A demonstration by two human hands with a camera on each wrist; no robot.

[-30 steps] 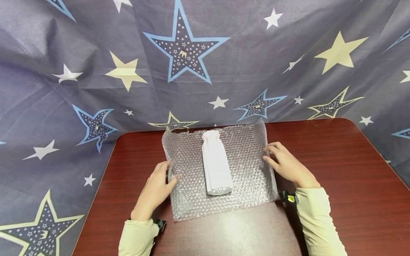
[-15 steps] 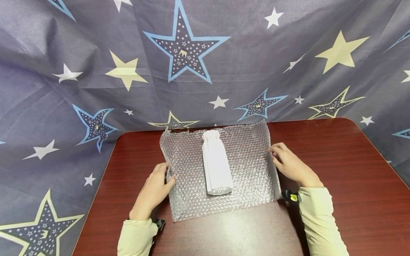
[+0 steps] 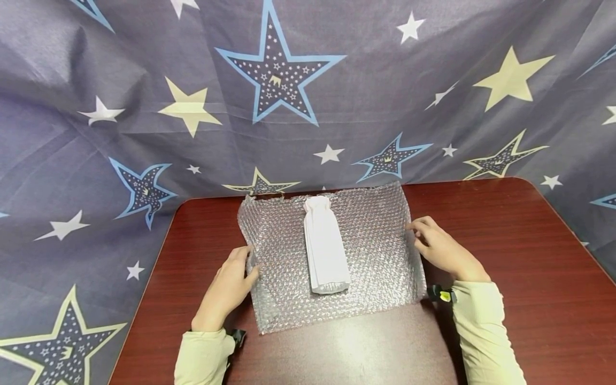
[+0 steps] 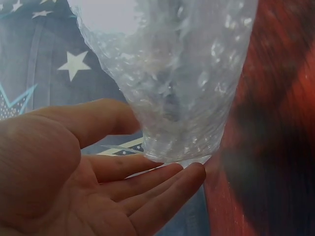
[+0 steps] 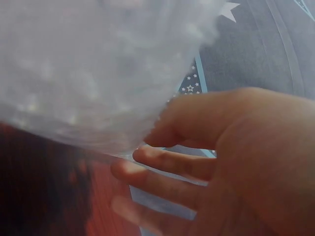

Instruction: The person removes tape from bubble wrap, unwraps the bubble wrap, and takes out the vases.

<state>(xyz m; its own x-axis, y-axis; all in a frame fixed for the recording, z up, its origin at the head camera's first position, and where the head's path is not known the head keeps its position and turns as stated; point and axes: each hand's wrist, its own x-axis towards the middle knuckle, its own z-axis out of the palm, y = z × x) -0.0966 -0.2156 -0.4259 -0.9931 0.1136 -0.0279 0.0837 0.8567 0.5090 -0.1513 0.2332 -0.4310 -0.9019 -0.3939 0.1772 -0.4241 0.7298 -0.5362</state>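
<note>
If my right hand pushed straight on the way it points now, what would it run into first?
The right side of the bubble wrap. The right hand is already at that edge, possibly touching; exact depth is unclear.

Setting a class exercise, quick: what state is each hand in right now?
Left hand: open, relaxed, at one side edge of the bubble wrap.
Right hand: at the opposite edge; whether it pinches cannot be told.

I can read no words, brands or numbers from here. The only printed signs are stars [image 3: 190, 106] on the cloth [image 3: 375, 101], some bearing a small crown [image 3: 275, 81].
</note>
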